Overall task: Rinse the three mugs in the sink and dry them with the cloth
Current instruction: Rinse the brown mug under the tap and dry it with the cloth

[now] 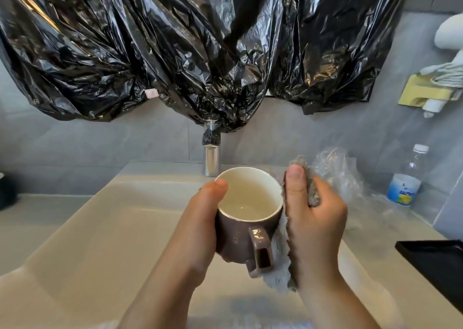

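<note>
The left hand (200, 223) curls round the brown mug (233, 241) (white inside, handle toward the person), holding it upright over the sink (112, 228). The right hand (315, 218) clutches the grey cloth (280, 266) against the mug's right side; a faucet (211, 161) stands behind, a water bottle (406, 178) far right.

The brown mug (230, 237) is showing just the pale letters "re" beside its handle; the blue label on the water bottle (404, 188) is looking too blurred to read.
</note>
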Motion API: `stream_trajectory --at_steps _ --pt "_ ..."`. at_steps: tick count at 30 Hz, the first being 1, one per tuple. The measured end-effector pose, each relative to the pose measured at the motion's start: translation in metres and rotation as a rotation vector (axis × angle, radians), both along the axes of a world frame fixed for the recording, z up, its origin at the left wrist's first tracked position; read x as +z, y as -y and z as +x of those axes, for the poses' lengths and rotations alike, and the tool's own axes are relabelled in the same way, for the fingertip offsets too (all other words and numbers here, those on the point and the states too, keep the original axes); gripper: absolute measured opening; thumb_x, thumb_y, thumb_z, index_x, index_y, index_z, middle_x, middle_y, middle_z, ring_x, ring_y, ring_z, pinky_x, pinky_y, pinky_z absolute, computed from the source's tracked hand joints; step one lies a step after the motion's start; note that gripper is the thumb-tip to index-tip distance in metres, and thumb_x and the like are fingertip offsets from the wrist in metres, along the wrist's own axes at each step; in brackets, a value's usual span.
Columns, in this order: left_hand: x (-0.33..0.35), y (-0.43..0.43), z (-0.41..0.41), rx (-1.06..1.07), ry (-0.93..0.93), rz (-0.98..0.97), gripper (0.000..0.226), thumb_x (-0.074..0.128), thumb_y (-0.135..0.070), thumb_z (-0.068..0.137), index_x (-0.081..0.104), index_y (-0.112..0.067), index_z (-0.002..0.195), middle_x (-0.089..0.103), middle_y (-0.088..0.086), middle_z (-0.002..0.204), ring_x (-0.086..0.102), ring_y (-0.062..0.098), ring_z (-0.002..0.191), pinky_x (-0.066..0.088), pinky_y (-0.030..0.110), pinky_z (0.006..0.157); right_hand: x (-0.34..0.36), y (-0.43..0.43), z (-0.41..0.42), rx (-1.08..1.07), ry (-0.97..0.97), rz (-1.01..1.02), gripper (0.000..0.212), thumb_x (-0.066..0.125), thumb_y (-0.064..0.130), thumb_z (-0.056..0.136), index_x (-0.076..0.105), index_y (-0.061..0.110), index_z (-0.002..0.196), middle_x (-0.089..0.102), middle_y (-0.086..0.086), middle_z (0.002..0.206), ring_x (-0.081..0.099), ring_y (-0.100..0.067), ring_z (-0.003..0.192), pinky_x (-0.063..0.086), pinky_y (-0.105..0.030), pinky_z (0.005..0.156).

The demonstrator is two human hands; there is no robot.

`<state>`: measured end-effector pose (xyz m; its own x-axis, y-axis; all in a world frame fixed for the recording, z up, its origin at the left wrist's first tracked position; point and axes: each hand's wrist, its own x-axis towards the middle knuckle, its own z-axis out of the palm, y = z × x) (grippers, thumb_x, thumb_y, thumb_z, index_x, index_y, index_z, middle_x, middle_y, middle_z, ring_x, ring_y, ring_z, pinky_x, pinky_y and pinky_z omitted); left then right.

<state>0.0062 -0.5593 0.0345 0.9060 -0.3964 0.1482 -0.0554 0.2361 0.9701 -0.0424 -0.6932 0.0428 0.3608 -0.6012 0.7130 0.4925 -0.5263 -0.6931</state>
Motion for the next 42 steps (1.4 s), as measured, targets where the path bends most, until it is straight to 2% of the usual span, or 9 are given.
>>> stream_trajectory --at_steps 4,10,16,21,24,27,31,39,42 --pt "-0.001 0.001 0.003 0.013 -0.079 0.027 0.044 0.047 -0.063 0.067 0.078 -0.036 0.085 0.08 0.003 0.096 0.074 0.011 0.084 0.048 0.037 0.074 -0.002 0.0 0.011 0.205 -0.204 0.06 0.04 0.042 0.065 0.084 0.061 0.036 0.066 0.059 0.016 0.059 0.051 -0.001 0.056 0.04 -0.015 0.054" --pt "0.012 -0.006 0.005 -0.013 -0.251 0.062 0.058 0.04 -0.057 0.074 0.075 -0.02 0.101 0.078 0.006 0.087 0.07 0.016 0.073 0.046 0.03 0.055 0.025 -0.002 0.017 0.639 -0.393 0.239 0.059 0.049 0.057 0.086 0.067 0.0 0.087 0.069 -0.027 0.086 0.064 -0.046 0.083 0.051 -0.054 0.076" --pt "0.085 0.006 0.008 0.095 -0.37 -0.009 0.082 0.048 -0.081 0.071 0.071 -0.015 0.112 0.071 0.029 0.097 0.063 0.033 0.079 0.046 0.043 0.07 0.083 -0.02 0.03 0.1 -0.37 0.269 0.04 0.049 0.051 0.088 0.055 0.025 0.059 0.054 0.012 0.051 0.047 -0.002 0.049 0.039 -0.017 0.047" --pt "0.149 -0.005 -0.01 0.132 -0.45 -0.051 0.08 0.058 -0.068 0.075 0.062 -0.011 0.13 0.07 0.026 0.119 0.068 0.047 0.108 0.049 0.07 0.095 0.13 -0.034 0.022 0.365 -0.398 0.259 0.03 0.047 0.051 0.09 0.064 0.029 0.079 0.067 0.008 0.072 0.062 -0.009 0.07 0.048 -0.02 0.063" --pt "0.169 -0.021 -0.017 0.146 -0.492 -0.017 0.061 0.05 -0.047 0.088 0.06 -0.004 0.13 0.071 0.027 0.111 0.071 0.04 0.094 0.056 0.049 0.074 0.158 -0.038 0.009 0.55 -0.435 0.187 0.027 0.049 0.053 0.088 0.067 0.033 0.088 0.069 0.006 0.079 0.064 -0.012 0.076 0.051 -0.023 0.067" --pt "0.189 -0.034 -0.024 0.087 -0.511 0.038 0.041 0.041 -0.035 0.098 0.068 -0.006 0.11 0.07 0.011 0.069 0.065 0.022 0.056 0.046 0.027 0.047 0.19 -0.029 0.005 0.732 -0.484 0.202 0.03 0.053 0.05 0.088 0.069 0.024 0.088 0.069 0.0 0.081 0.064 -0.019 0.079 0.05 -0.038 0.074" --pt "0.216 -0.037 -0.032 0.091 -0.549 0.037 0.049 0.045 -0.033 0.096 0.077 -0.015 0.063 0.069 0.01 0.061 0.065 0.019 0.049 0.045 0.028 0.048 0.215 -0.025 0.001 0.84 -0.506 0.298 0.035 0.054 0.051 0.084 0.069 0.02 0.08 0.065 -0.007 0.079 0.059 -0.024 0.078 0.045 -0.043 0.074" --pt "0.24 -0.013 -0.048 0.252 -0.557 -0.102 0.046 0.048 -0.038 0.086 0.076 -0.008 0.066 0.069 0.014 0.075 0.067 0.027 0.057 0.053 0.028 0.052 0.219 -0.063 -0.016 0.399 -0.393 0.17 0.024 0.035 0.059 0.087 0.056 0.06 0.099 0.067 0.024 0.099 0.062 0.001 0.094 0.049 -0.02 0.079" --pt "0.244 -0.021 -0.047 0.168 -0.499 -0.003 0.049 0.042 -0.033 0.089 0.075 -0.007 0.063 0.069 0.012 0.064 0.064 0.024 0.05 0.047 0.027 0.049 0.222 -0.052 -0.016 0.469 -0.37 0.203 0.023 0.04 0.055 0.087 0.062 0.051 0.089 0.068 0.018 0.085 0.063 -0.003 0.081 0.049 -0.022 0.071"
